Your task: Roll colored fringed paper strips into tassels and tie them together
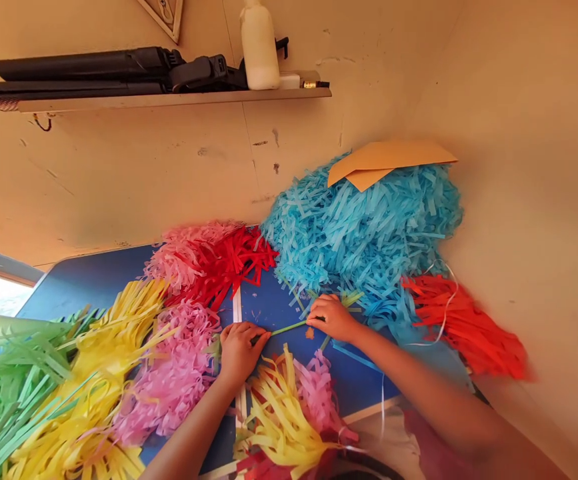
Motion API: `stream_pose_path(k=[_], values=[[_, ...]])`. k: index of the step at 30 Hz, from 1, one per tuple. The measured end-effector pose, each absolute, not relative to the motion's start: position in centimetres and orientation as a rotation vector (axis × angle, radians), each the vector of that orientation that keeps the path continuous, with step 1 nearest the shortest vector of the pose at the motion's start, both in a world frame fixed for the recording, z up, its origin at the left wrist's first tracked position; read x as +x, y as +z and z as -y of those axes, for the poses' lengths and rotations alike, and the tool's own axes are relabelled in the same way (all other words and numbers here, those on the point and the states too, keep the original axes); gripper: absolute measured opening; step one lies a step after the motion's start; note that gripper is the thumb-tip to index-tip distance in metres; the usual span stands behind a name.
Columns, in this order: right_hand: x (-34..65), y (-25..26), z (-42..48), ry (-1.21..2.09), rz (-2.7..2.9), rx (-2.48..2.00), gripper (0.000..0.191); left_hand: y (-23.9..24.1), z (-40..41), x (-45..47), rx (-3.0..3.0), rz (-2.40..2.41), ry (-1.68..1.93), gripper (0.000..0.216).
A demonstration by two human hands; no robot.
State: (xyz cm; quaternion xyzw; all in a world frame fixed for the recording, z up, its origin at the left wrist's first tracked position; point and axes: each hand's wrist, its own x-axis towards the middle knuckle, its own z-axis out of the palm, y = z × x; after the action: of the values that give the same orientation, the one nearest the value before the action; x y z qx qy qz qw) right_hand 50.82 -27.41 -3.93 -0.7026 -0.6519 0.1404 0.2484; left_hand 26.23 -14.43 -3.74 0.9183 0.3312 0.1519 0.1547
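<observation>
My left hand (pixel 240 348) and my right hand (pixel 332 317) are both pinched on the ends of a thin green paper strip (pixel 289 328), stretched between them over the blue table (pixel 89 277). Fringed paper lies all around: a pink pile (pixel 173 380) left of my left hand, yellow fringe (pixel 281 417) and pink fringe (pixel 319 383) in front of my arms, and a big light-blue heap (pixel 363 227) just behind my right hand.
Red fringe (pixel 226 260), more pink (pixel 183 253), yellow (pixel 93 373) and green fringe (pixel 13 373) cover the left side. Orange-red fringe (pixel 469 323) lies right. Orange card (pixel 389 160) tops the blue heap. A wall shelf (pixel 169 99) holds black tools and a white bottle (pixel 259 43).
</observation>
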Motion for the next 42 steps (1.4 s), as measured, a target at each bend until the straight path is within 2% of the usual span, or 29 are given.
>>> stream_pose_path(k=[5, 9, 13, 15, 19, 26, 31, 37, 39, 42], values=[[50.3, -3.2, 26.5, 0.445, 1.691, -2.103, 0.009, -2.9, 14.6, 27.0, 2.698, -0.938, 0.395, 0.024], [50.0, -2.0, 25.4, 0.515, 1.690, -2.218, 0.011, -1.9, 14.2, 27.4, 2.804, -0.775, 0.357, 0.014], [50.0, -0.9, 25.0, 0.540, 1.731, -2.282, 0.011, -1.6, 14.1, 27.7, 3.037, -0.318, 0.321, 0.034], [49.9, -0.3, 25.1, 0.499, 1.750, -2.315, 0.011, -1.7, 14.1, 27.9, 3.127, -0.171, 0.300, 0.032], [48.8, 0.8, 25.6, 0.286, 1.831, -2.319, 0.010, -1.8, 13.9, 28.4, 3.138, -0.169, 0.271, 0.030], [45.7, -1.0, 24.8, 0.132, 2.274, -1.894, 0.020, -0.6, 13.9, 28.6, 3.028, -0.215, 0.271, 0.041], [46.0, -2.2, 24.1, 0.069, 2.297, -1.820, 0.024, -1.0, 15.0, 28.7, 2.972, -0.323, 0.474, 0.021], [45.0, 1.1, 24.5, 0.028, 2.074, -1.917, 0.021, 0.5, 14.9, 28.4, 2.969, -0.388, 0.761, 0.024], [44.8, 3.1, 24.8, 0.110, 1.954, -1.896, 0.026, 2.6, 14.9, 27.8, 2.979, -0.327, 0.913, 0.022], [45.1, 6.1, 25.0, 0.714, 1.634, -1.654, 0.039, 6.0, 15.0, 26.8, 2.997, -0.234, 1.076, 0.022]])
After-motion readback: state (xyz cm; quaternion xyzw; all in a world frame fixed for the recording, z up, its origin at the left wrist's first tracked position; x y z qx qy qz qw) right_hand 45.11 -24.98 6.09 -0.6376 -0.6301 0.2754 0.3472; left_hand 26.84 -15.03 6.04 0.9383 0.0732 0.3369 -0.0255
